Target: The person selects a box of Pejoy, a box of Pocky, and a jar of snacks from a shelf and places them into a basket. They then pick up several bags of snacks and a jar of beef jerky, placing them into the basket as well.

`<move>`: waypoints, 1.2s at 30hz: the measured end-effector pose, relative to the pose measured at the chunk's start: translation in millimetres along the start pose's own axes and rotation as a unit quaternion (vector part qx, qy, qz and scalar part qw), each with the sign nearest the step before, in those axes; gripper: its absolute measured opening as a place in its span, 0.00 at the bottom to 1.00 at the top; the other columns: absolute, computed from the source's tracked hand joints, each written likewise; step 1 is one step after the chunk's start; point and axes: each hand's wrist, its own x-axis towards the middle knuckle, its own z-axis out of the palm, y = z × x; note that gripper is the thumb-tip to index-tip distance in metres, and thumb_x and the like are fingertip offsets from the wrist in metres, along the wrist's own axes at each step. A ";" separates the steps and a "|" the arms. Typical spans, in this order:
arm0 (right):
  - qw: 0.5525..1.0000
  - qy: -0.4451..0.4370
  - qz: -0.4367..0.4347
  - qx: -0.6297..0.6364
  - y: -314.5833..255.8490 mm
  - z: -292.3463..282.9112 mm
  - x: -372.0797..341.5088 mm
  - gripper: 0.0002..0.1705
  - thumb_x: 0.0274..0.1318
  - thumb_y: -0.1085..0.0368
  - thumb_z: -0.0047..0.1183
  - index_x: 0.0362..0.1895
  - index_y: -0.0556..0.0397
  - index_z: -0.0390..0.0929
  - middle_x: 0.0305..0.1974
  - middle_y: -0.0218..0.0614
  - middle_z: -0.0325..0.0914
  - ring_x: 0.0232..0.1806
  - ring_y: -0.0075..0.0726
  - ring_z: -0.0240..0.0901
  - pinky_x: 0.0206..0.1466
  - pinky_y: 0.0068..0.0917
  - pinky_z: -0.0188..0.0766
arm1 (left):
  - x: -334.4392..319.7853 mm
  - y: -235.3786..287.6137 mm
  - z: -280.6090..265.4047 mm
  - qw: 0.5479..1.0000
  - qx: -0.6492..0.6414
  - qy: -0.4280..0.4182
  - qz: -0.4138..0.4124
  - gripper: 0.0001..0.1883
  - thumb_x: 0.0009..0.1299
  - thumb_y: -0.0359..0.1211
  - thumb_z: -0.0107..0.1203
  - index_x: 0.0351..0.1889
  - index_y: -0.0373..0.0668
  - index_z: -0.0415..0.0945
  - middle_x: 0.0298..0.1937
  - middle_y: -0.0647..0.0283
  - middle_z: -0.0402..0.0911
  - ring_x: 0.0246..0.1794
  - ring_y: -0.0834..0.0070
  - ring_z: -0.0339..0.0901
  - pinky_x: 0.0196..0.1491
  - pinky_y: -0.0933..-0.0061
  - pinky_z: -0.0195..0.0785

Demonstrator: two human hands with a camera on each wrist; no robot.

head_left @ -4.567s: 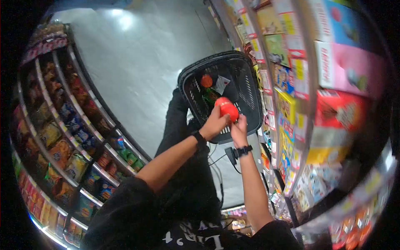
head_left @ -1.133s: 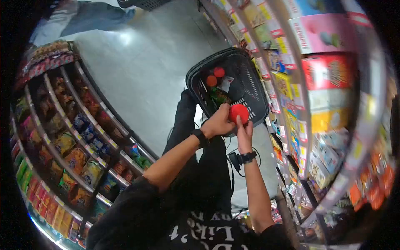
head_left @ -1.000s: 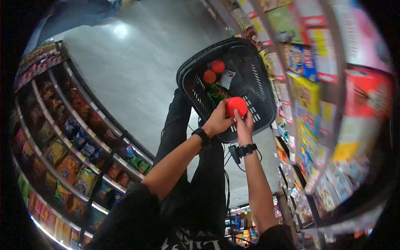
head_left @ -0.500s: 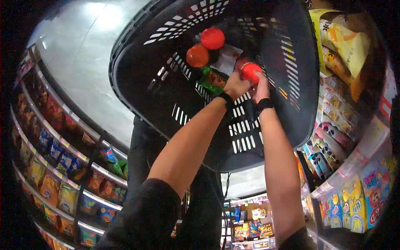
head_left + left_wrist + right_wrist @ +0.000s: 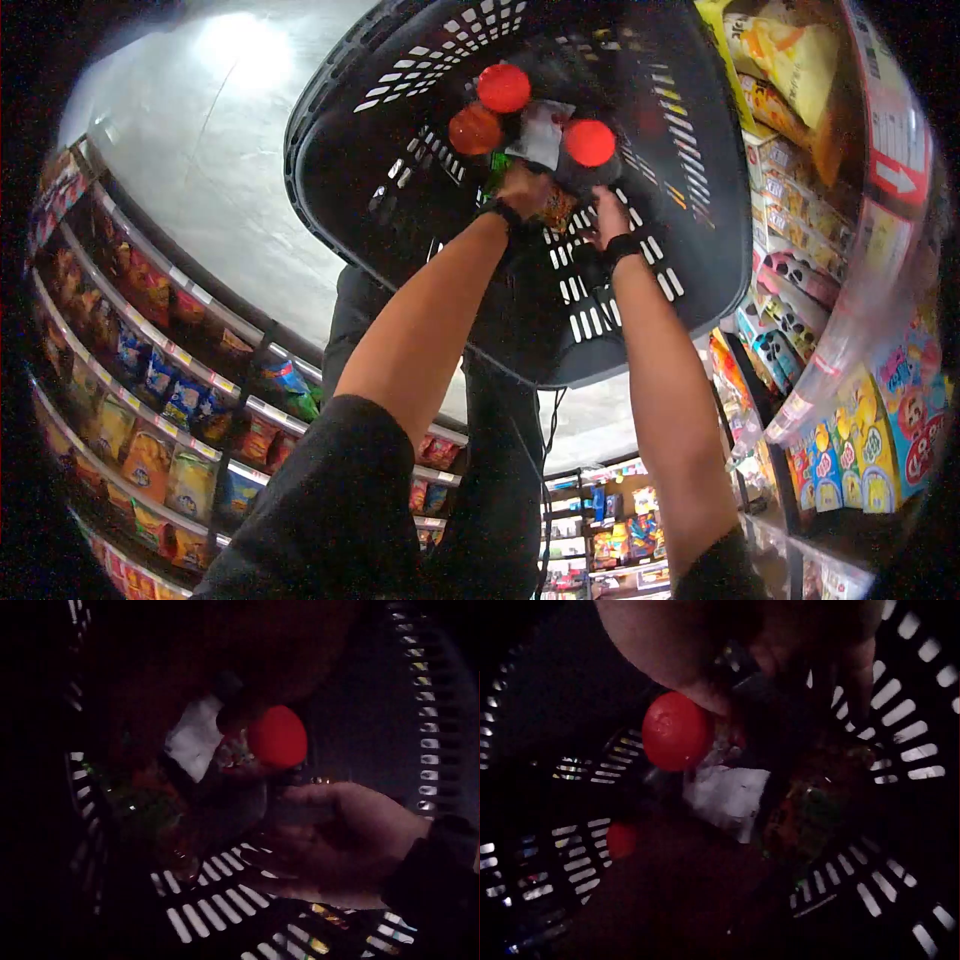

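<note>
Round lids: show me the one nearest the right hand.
The red lid just beyond the right hand; a white packet separates it from the other red lid and the orange one.

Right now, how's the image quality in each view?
Head: fisheye curves the shelves, glare whitens the floor, the left hand is blurred. Left wrist: heavily underexposed, the red lid standing out. Right wrist: also murky, light showing through slots in the basket.

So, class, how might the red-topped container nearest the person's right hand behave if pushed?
The red-topped container would probably roll if laid on its side, since its top looks round. That smooth, evenly curved top also seems stiff, so it likely wouldn't squash easily. Its weight is hard to judge, as the body is too dark to make out.
</note>
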 end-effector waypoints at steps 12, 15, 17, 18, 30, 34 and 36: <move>0.702 0.049 -0.363 -0.611 47.8 82.3 28.0 0.47 0.41 0.52 0.71 0.67 0.48 0.66 0.60 0.49 0.74 0.63 0.56 0.70 0.60 0.49 0.73 | 58.3 -130.2 26.9 0.885 0.459 0.074 -0.014 0.13 0.75 0.42 0.52 0.49 0.46 0.77 0.39 0.59 0.80 0.36 0.71 0.79 0.34 0.65 0.74; 0.682 0.077 -0.380 -0.620 62.3 73.4 32.0 0.47 0.42 0.49 0.69 0.67 0.48 0.65 0.62 0.50 0.71 0.63 0.57 0.70 0.59 0.51 0.73 | 18.6 -74.5 32.9 0.939 0.322 0.120 -0.020 0.14 0.75 0.41 0.54 0.50 0.43 0.74 0.39 0.58 0.80 0.37 0.71 0.80 0.34 0.65 0.74; 0.642 0.061 -0.425 -0.635 51.4 57.8 0.0 0.46 0.45 0.45 0.67 0.67 0.48 0.65 0.61 0.50 0.71 0.62 0.57 0.70 0.58 0.51 0.74 | -12.3 -38.5 33.4 0.967 0.207 0.146 -0.015 0.15 0.75 0.40 0.55 0.50 0.41 0.72 0.40 0.58 0.80 0.37 0.70 0.80 0.35 0.65 0.75; 0.653 0.044 -0.442 -0.614 45.4 51.1 -22.1 0.46 0.47 0.44 0.66 0.67 0.49 0.64 0.61 0.50 0.71 0.61 0.56 0.71 0.58 0.51 0.74 | -29.5 -22.9 32.5 0.976 0.155 0.155 -0.016 0.15 0.74 0.40 0.56 0.51 0.40 0.71 0.40 0.58 0.80 0.37 0.70 0.80 0.35 0.65 0.75; 0.848 -0.065 -0.448 -0.274 -95.1 1.2 -362.6 0.40 0.44 0.70 0.67 0.61 0.56 0.59 0.57 0.60 0.67 0.58 0.69 0.69 0.58 0.50 0.71 | -285.2 295.3 38.4 0.984 -0.101 0.148 -0.025 0.25 0.73 0.38 0.62 0.56 0.32 0.61 0.47 0.54 0.78 0.44 0.73 0.78 0.43 0.70 0.75; 0.850 -0.060 -0.497 -0.164 -124.6 -10.2 -446.2 0.42 0.46 0.65 0.71 0.63 0.56 0.61 0.57 0.54 0.71 0.57 0.57 0.73 0.58 0.42 0.72 | -342.7 371.1 22.2 0.981 -0.104 0.116 0.117 0.29 0.73 0.36 0.63 0.65 0.32 0.63 0.54 0.55 0.78 0.54 0.71 0.76 0.55 0.69 0.71; 0.836 -0.033 -0.536 -0.112 -148.3 -10.7 -497.4 0.39 0.50 0.64 0.70 0.63 0.57 0.63 0.56 0.47 0.73 0.56 0.44 0.74 0.58 0.36 0.71 | -373.9 425.7 16.6 0.973 -0.094 0.098 0.187 0.29 0.73 0.34 0.62 0.67 0.35 0.62 0.56 0.57 0.77 0.55 0.73 0.76 0.56 0.70 0.72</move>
